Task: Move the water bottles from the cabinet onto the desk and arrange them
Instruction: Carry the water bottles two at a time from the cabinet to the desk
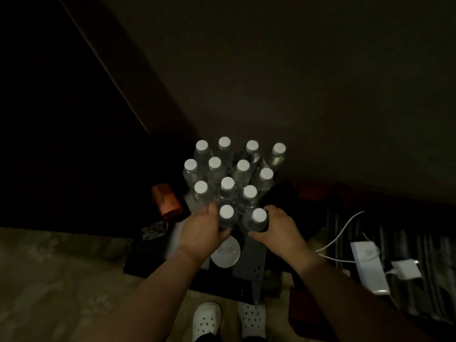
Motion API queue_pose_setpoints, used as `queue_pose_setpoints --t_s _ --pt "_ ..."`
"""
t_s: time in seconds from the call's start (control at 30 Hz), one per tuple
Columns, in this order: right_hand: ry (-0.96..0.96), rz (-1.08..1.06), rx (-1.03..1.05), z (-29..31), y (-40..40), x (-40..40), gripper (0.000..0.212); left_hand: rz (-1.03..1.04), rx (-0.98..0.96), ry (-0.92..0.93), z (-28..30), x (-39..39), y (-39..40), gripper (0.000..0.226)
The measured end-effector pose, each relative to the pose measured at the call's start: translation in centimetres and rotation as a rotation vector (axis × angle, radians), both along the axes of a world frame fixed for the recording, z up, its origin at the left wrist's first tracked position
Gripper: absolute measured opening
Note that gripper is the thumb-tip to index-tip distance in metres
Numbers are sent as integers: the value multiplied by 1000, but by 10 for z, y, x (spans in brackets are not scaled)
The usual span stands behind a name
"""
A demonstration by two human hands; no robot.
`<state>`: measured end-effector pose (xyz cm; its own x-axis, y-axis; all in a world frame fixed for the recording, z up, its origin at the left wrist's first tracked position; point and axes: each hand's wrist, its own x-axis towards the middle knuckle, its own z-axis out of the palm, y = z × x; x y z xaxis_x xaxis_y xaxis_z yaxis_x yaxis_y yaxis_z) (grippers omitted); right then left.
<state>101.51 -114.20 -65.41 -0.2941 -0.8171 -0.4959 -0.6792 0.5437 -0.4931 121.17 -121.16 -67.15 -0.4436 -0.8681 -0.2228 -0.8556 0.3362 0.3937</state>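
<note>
White caps: a tight cluster of clear water bottles (234,174) is seen from above in the head view, standing upright in staggered rows, caps touching or nearly so.
Left grip: the left hand (204,233) is curled round the near-left bottle (226,215), fingers wrapped on its body below the cap.
Right grip: the right hand (278,230) is clamped on the near-right bottle (257,219) in the same way.
Reason for hold: the two front bottles are judged to be pressed in or set down against the pack, so that the rows are kept close and even.
Surface: the bottles stand on a dark surface (254,265); a round white disc (225,253) lies just in front of them.
Room: dim light; an orange-brown box (166,201) to the left, a white power strip (367,262) with white cables (343,233) to the right, patterned floor (61,280), white perforated shoes (206,319) below.
</note>
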Motion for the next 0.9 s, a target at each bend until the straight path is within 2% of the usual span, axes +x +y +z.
queue_pose_setpoints --t_s 0.1,0.27,0.4,0.5,0.7,0.9 --pt "-48 -55 -34 -17 2 5 66 68 57 69 -17 -5 4 64" --pt "-108 -187 -107 -29 7 13 63 187 85 191 -28 -10 7 65" --pt "-120 -223 -145 -27 11 15 60 205 72 215 -26 -12 10 61" --pt "-128 -255 -155 -13 16 13 65 168 60 201 -12 -10 10 58" --pt "-101 -250 -197 49 32 6 72 34 -48 162 60 -10 14 63" --pt "-64 -258 -272 171 57 -19 72 -165 -114 225 180 -33 22 68"
